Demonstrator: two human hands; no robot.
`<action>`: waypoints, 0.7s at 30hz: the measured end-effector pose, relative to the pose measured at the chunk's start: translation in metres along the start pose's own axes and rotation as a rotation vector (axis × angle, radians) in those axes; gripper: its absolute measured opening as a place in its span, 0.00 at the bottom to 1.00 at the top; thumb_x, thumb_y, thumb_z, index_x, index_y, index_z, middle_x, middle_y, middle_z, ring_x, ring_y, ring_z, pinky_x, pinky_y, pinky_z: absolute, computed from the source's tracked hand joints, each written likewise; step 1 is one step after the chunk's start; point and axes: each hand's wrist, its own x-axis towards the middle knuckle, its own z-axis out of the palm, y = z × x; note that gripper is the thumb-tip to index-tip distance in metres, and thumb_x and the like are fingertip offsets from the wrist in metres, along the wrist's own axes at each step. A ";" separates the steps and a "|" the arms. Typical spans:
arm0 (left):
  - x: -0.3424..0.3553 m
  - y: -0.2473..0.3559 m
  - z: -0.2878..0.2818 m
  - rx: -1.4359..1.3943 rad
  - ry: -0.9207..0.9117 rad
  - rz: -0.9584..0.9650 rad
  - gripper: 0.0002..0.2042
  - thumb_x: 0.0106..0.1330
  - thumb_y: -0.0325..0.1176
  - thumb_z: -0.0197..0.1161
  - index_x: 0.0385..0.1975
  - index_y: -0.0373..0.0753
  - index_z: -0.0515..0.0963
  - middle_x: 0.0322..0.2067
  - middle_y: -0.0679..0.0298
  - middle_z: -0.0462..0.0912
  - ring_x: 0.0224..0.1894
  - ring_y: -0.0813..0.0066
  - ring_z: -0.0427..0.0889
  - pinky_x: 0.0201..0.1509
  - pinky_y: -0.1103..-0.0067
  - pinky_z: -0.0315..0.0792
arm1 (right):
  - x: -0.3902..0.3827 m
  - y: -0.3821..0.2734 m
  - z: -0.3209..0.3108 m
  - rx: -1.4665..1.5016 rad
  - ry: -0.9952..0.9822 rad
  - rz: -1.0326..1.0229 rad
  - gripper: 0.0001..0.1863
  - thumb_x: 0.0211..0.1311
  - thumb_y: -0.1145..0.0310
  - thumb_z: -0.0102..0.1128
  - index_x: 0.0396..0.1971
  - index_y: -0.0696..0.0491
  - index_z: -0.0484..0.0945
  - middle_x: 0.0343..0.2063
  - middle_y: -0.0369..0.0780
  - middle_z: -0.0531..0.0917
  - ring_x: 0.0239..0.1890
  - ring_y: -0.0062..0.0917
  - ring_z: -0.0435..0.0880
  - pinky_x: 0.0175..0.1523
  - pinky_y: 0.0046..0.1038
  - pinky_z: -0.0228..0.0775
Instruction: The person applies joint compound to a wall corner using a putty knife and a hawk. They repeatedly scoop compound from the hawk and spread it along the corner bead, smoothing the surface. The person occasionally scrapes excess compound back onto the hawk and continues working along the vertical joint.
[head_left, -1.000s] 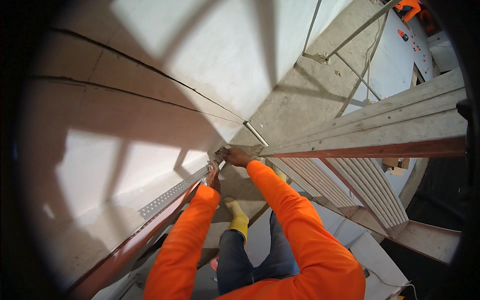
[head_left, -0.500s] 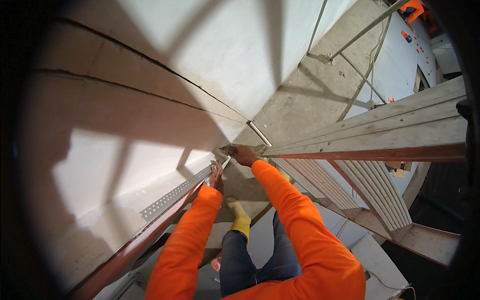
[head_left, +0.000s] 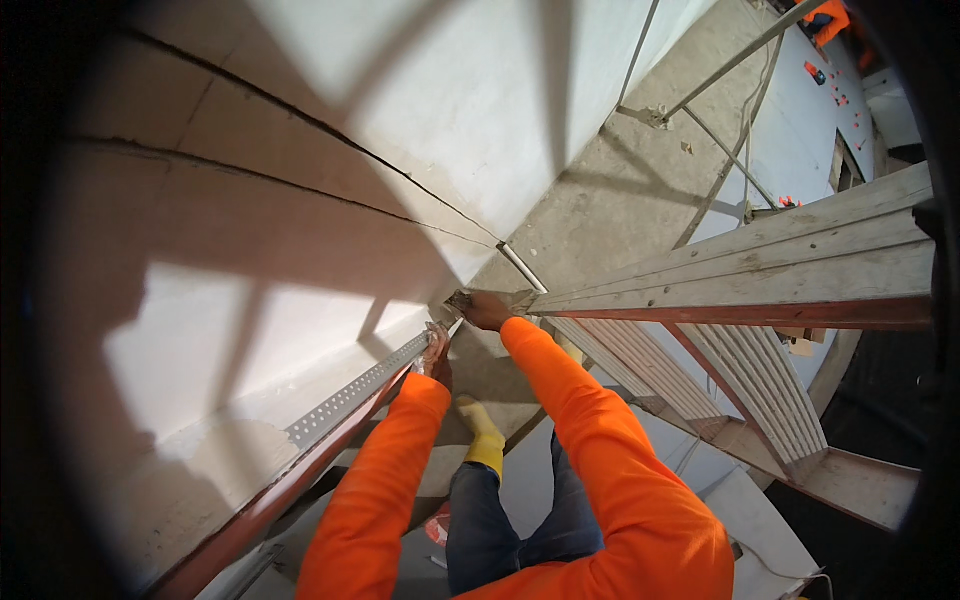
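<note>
Along the lower edge of the pale wall (head_left: pixel 200 330) lies a perforated metal strip (head_left: pixel 357 391), a corner bead by its look, slanting from lower left up to my hands. My left hand (head_left: pixel 437 352), smeared with something whitish, is closed around its upper end. A narrow white tip (head_left: pixel 456 326) shows just past those fingers. My right hand (head_left: pixel 487 311) is closed close to the wall's far corner, a little beyond the left. A dark, mottled piece (head_left: pixel 459 301) shows at its fingers; its kind is unclear.
On the right stands a wooden stepladder (head_left: pixel 740 260) with ribbed treads (head_left: pixel 750 385). Metal poles (head_left: pixel 740 55) cross the concrete floor (head_left: pixel 610 190) behind. My yellow boot (head_left: pixel 484 440) is below my hands. Another person in orange (head_left: pixel 830 22) is at the far upper right.
The view has shifted slightly. Both hands stay in nearly the same places at the strip's upper end and the corner; my right hand has dipped a touch toward the wall.
</note>
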 end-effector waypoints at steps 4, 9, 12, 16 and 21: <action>-0.008 -0.007 -0.007 -0.438 -0.014 0.098 0.26 0.74 0.39 0.46 0.67 0.33 0.69 0.68 0.52 0.65 0.73 0.47 0.58 0.78 0.54 0.43 | 0.000 -0.010 -0.007 -0.147 -0.066 -0.134 0.25 0.72 0.48 0.50 0.48 0.55 0.83 0.37 0.52 0.88 0.41 0.45 0.87 0.48 0.43 0.75; -0.010 -0.016 -0.007 -0.575 -0.041 0.143 0.25 0.74 0.39 0.46 0.67 0.33 0.69 0.68 0.53 0.65 0.73 0.48 0.59 0.78 0.54 0.43 | -0.015 0.004 -0.038 -0.005 -0.086 0.001 0.26 0.70 0.48 0.52 0.43 0.59 0.85 0.37 0.54 0.88 0.42 0.48 0.87 0.48 0.45 0.76; -0.008 -0.017 -0.007 -0.596 -0.043 0.141 0.25 0.74 0.39 0.46 0.67 0.33 0.69 0.68 0.53 0.65 0.73 0.48 0.59 0.78 0.54 0.43 | -0.005 0.006 -0.029 -0.022 -0.030 0.052 0.27 0.69 0.49 0.55 0.41 0.61 0.85 0.38 0.55 0.88 0.43 0.49 0.87 0.49 0.46 0.76; -0.007 -0.015 -0.007 -0.609 -0.049 0.154 0.25 0.74 0.39 0.47 0.67 0.34 0.69 0.68 0.53 0.66 0.73 0.48 0.59 0.78 0.54 0.42 | 0.011 -0.002 -0.004 -0.123 -0.028 0.074 0.27 0.68 0.49 0.56 0.42 0.61 0.85 0.38 0.55 0.88 0.43 0.49 0.88 0.49 0.46 0.76; -0.009 -0.018 -0.009 -0.628 -0.051 0.169 0.25 0.74 0.39 0.47 0.67 0.34 0.69 0.67 0.53 0.66 0.73 0.49 0.59 0.79 0.55 0.42 | 0.007 0.000 -0.021 -0.059 -0.117 -0.025 0.28 0.68 0.48 0.56 0.42 0.62 0.85 0.39 0.56 0.87 0.43 0.50 0.88 0.49 0.46 0.76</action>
